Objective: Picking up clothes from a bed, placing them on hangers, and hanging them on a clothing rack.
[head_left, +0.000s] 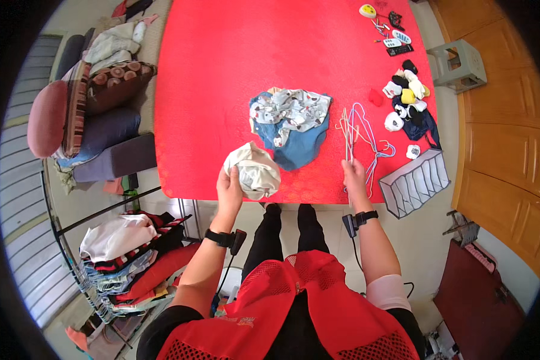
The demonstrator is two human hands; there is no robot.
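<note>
My left hand (230, 191) grips a bunched-up cream-white garment (252, 171) over the table's near edge. The thumb lies on the front of the cloth, and the other fingers are hidden behind it. My right hand (356, 180) is closed around the thin bars of a beige clothes hanger (345, 135). Beside that hand, lavender clothes hangers (378, 153) overlap on the red tabletop (207, 90); how many is hard to tell. Just beyond the white garment lies a loose pile, with a grey patterned garment (297, 108) on top of a blue garment (299, 155).
A grey compartment organizer (414, 182) sits at the table's right corner. Beyond it are rolled socks (407, 96), a small red cloth (375, 97) and remote controls (400, 38). At left stand a garment rack (108, 211) hung with clothes and a sofa with cushions (117, 85).
</note>
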